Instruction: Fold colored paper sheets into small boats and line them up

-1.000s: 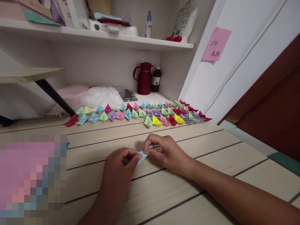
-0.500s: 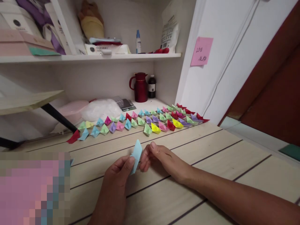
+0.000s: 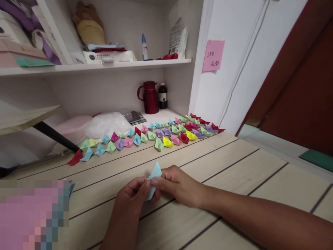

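A piece of folded light blue paper [image 3: 156, 171] is held above the table, its pointed end up. My left hand [image 3: 135, 194] pinches it from the left between thumb and fingers. From the other side my right hand [image 3: 177, 184] grips the same paper, thumb on its near face and fingers behind it. The two thumbs almost meet at its middle, hiding part of the folds. Beyond my hands stand rows of small folded paper boats, among them a yellow paper boat [image 3: 168, 142] and a light green paper boat [image 3: 159, 144].
The wooden table [image 3: 234, 166] has dark lines across it. At the near left lies a blurred-out pink stack [image 3: 31, 215]. Behind the boats are a clear plastic bag [image 3: 108, 125], a red jug [image 3: 151, 99] and a dark bottle [image 3: 162, 95] under a white shelf [image 3: 125, 66].
My right hand has closed from a loose curl beside the paper onto it, thumb in front. The camera view has turned slightly to the right.
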A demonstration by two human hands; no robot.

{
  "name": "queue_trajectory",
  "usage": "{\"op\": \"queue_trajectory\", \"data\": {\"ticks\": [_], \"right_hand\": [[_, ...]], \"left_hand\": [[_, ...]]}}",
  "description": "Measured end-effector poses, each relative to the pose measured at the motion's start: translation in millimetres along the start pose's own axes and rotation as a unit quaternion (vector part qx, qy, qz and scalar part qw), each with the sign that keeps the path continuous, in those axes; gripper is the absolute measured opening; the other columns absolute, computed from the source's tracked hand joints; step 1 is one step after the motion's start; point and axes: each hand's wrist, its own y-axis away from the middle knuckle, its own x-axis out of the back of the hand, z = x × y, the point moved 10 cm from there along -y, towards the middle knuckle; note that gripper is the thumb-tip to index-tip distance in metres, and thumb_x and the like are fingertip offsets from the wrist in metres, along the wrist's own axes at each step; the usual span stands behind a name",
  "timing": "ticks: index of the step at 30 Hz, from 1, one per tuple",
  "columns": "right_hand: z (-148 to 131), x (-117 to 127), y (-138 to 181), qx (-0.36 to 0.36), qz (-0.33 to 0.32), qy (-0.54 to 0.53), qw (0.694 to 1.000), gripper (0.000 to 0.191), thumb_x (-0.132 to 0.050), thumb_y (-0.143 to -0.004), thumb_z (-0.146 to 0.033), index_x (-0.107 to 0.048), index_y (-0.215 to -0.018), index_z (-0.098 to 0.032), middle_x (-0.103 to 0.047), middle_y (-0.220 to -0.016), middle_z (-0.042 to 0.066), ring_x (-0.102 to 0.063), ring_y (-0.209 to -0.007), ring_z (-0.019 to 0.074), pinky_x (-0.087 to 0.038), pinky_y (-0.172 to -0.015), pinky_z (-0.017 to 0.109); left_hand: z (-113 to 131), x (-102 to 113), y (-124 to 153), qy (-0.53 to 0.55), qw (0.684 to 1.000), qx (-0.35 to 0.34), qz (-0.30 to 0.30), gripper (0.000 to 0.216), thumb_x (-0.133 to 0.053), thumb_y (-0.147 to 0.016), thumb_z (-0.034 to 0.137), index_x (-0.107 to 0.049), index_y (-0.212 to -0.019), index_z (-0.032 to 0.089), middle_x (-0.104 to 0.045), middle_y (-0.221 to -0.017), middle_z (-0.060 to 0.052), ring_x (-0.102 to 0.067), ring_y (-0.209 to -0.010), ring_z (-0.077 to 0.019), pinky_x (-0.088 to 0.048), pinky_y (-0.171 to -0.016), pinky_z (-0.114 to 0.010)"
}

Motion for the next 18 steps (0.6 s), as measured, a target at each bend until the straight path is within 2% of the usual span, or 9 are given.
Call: {"op": "queue_trajectory", "data": {"ticks": [4,8,13,16,18], "right_hand": [[-0.6,-2.1,-0.2,-0.006,-0.016,-0.026,1.000,0.050,-0.056,-0.085,-0.060,-0.067,-0.074,-0.013,-0.065,-0.070,0.004,-0.062,-0.071,0.0153,-0.051,-0.074,0.028],[0.2,10.4,-0.9,-0.008,0.032,-0.014,0.999,0.052,-0.053,-0.086,-0.062,-0.065,-0.071,-0.014,-0.065,-0.070,0.003,-0.061,-0.068,0.0145,-0.050,-0.071,0.027],[0.1,12.5,-1.3,0.004,0.039,-0.016,0.999,0.059,-0.046,-0.089,-0.063,-0.058,-0.057,-0.015,-0.060,-0.059,0.002,-0.060,-0.063,0.0144,-0.050,-0.072,0.028],[4.2,9.1,-2.1,-0.019,0.039,-0.028,0.999,0.049,-0.051,-0.088,-0.060,-0.060,-0.070,-0.015,-0.061,-0.068,0.002,-0.059,-0.061,0.0128,-0.048,-0.064,0.026],[7.1,5.7,-2.7,-0.034,0.035,-0.021,0.999,0.039,-0.065,-0.081,-0.054,-0.060,-0.082,-0.016,-0.060,-0.073,-0.001,-0.055,-0.061,0.0111,-0.044,-0.058,0.022]], "left_hand": [[1.8,1.0,0.7,-0.008,1.000,-0.003,0.009,0.031,-0.071,-0.070,0.045,-0.068,-0.062,0.016,-0.061,-0.054,-0.001,-0.048,-0.056,-0.0134,-0.037,-0.060,-0.026],[6.6,2.9,5.1,-0.038,0.999,0.002,0.035,0.028,-0.072,-0.069,0.044,-0.071,-0.065,0.017,-0.068,-0.063,-0.003,-0.056,-0.066,-0.0173,-0.041,-0.066,-0.027],[12.0,-7.2,8.0,-0.017,1.000,-0.013,0.002,0.027,-0.068,-0.075,0.041,-0.069,-0.062,0.017,-0.069,-0.064,-0.002,-0.055,-0.062,-0.0152,-0.042,-0.068,-0.027],[5.9,0.5,7.7,0.002,0.999,0.000,0.039,0.023,-0.071,-0.072,0.038,-0.070,-0.067,0.016,-0.068,-0.063,-0.001,-0.058,-0.067,-0.0161,-0.042,-0.071,-0.027],[1.0,6.3,8.8,0.022,0.997,0.015,0.073,0.023,-0.072,-0.072,0.038,-0.072,-0.078,0.016,-0.070,-0.068,-0.002,-0.060,-0.071,-0.0171,-0.044,-0.073,-0.028]]}}
